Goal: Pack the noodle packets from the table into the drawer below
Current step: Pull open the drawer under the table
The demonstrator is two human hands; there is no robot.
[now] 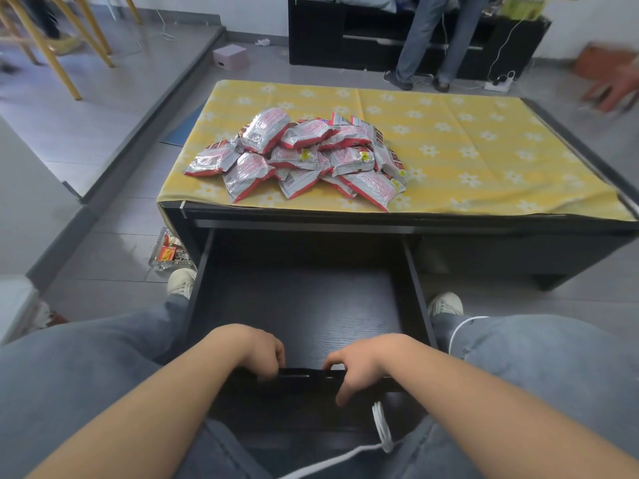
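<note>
Denim-clad thighs fill the lower corners of the frame, and two bare forearms reach forward between them; the left hand (260, 350) and the right hand (358, 363) sit side by side at lower centre, both on the near front edge of the drawer (297, 305). The left hand's fingers are curled over that edge, gripping it; the right hand clasps it too, thumb on the inner side and fingers hooked down the outer face. A white cord (382, 430) loops over the lap just below the right hand.

The drawer is pulled out toward the camera, its dark wood-grain floor in view; a pale shoe (181, 281) shows at its left side and another (445, 303) at its right.

Above it, the black table (345, 219) carries a yellow cloth (466, 150) with white flowers; the noodle packets (304, 153), silver and red, lie heaped on the cloth's left half, near the front edge and directly above the drawer.

A clear tray (166, 252) of small items sits on the floor left of the table; a pink box (230, 57) lies further back; wooden chair legs (58, 46) stand at upper left. At the top, a standing person's legs (425, 39) face a black cabinet (318, 32); a blurred hand (615, 88) enters at upper right.
</note>
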